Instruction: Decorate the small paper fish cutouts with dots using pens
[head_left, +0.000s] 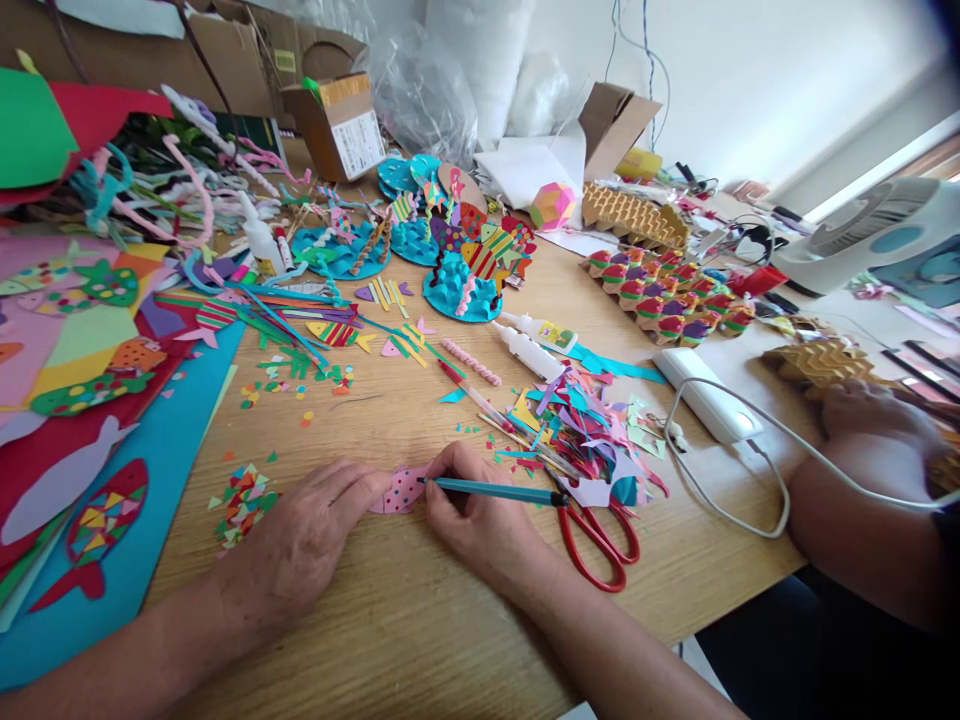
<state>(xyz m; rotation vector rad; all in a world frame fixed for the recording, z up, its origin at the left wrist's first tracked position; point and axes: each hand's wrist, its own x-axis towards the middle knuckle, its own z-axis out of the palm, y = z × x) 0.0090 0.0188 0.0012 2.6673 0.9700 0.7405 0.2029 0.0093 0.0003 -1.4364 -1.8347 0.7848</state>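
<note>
A small pink paper cutout [402, 490] with dark dots lies flat on the wooden table, its ends partly covered by my fingers. My left hand [319, 520] holds down its left end, fingers close together. In my right hand [472, 510], a slim blue felt-tip pen [499, 489] is pinched, its tip at the cutout's right side. Just left of my left hand is a pile of tiny coloured paper triangles [244, 500]. Red-handled scissors [600, 545] lie to the right of my right hand, their blades under paper scraps [592, 430].
Glue bottles [529, 350] and a pink twisted pipe cleaner [471, 362] lie ahead. Behind them stand blue discs with paper fish [491, 250]. Paper sheets [187, 430] cover the left side. A white power bank [705, 395] with a cable sits right, near another person's arm [862, 500].
</note>
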